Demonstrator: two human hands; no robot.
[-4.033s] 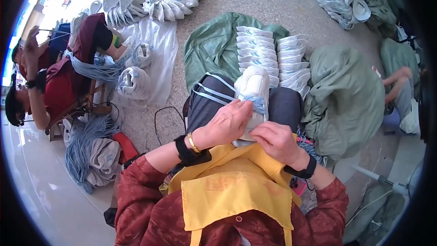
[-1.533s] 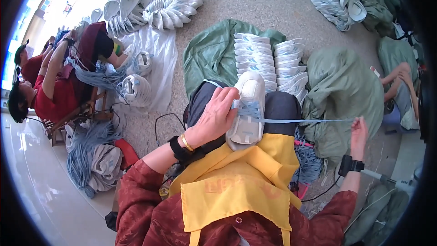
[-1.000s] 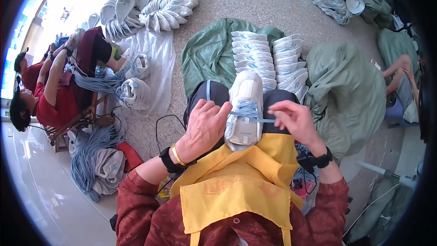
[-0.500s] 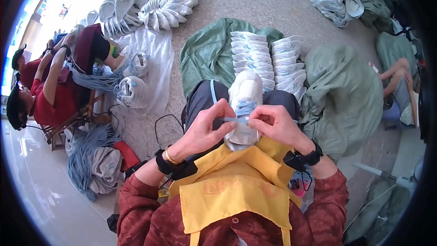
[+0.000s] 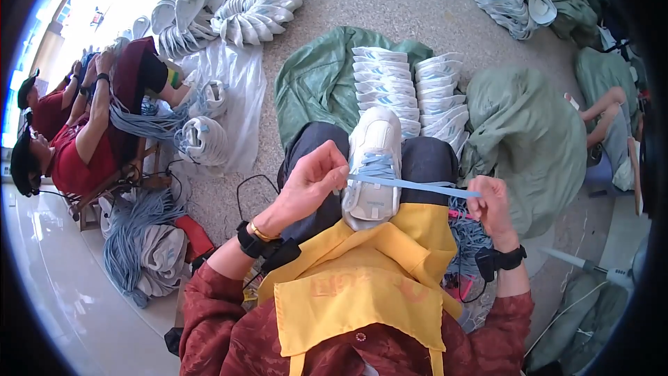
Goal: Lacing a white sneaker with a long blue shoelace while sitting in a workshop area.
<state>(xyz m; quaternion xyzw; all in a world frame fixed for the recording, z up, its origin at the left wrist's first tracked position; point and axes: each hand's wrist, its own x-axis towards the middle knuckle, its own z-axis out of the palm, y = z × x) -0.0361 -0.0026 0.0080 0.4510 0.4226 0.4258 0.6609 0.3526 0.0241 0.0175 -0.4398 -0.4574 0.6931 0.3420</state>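
A white shoe upper (image 5: 376, 132), toe pointing away from me, rests between my knees on the yellow apron (image 5: 362, 299). Pale blue lacing crosses its throat. One light blue shoelace (image 5: 417, 185) stretches nearly level across the lower part of the shoe and out to the right. My left hand (image 5: 313, 179) is closed at the shoe's left side, thumb and finger pinching the lace's left end part. Out past my right knee, my right hand (image 5: 491, 210) is closed on the other part of the same lace, holding it taut.
Two stacks of white shoe uppers (image 5: 386, 87) stand beyond my knees, with green sacks (image 5: 525, 146) behind and right. Blue laces (image 5: 470, 244) hang by my right thigh; more laces (image 5: 132, 237) lie at left. Co-workers in red (image 5: 87, 132) sit left; another person's arm (image 5: 605, 111) shows right.
My right hand has moved from the shoe out to the right, drawing the lace into a long straight line. My left hand has shifted slightly up; the lace loop above it is gone.
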